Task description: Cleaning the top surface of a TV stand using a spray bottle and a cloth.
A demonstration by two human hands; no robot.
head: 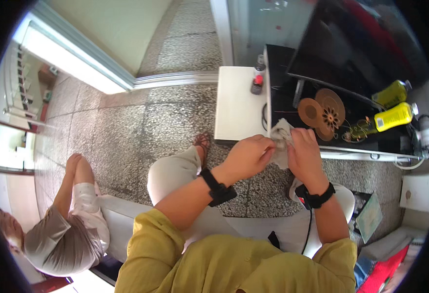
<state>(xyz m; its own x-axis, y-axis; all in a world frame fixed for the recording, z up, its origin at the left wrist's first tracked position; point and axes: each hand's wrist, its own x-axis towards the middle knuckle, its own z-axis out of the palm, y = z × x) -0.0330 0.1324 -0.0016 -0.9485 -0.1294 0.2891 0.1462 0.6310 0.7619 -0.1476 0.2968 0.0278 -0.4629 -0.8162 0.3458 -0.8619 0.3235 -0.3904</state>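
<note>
A crumpled pale grey cloth [282, 129] is held between my two hands, at the front edge of a black-topped TV stand [350, 144]. My left hand [249, 155] has its fingertips pinched at the cloth's left side. From the right, my right hand [306, 155] grips the cloth, thumb towards the left hand. Part of the cloth hangs below the fingers, and the fingers hide some of it. Just beyond my right hand lies a brown flower-shaped tray [311, 110] with round lobes and a pierced centre.
A yellow bottle [394, 117] lies near a clump of thin cables [357, 132]. Behind them rises a large dark television [346, 47]. A red-capped bottle [257, 85] stands on the white cabinet [240, 104] at left. Another person [66, 238] sits on my left. White cables [412, 163] hang at right.
</note>
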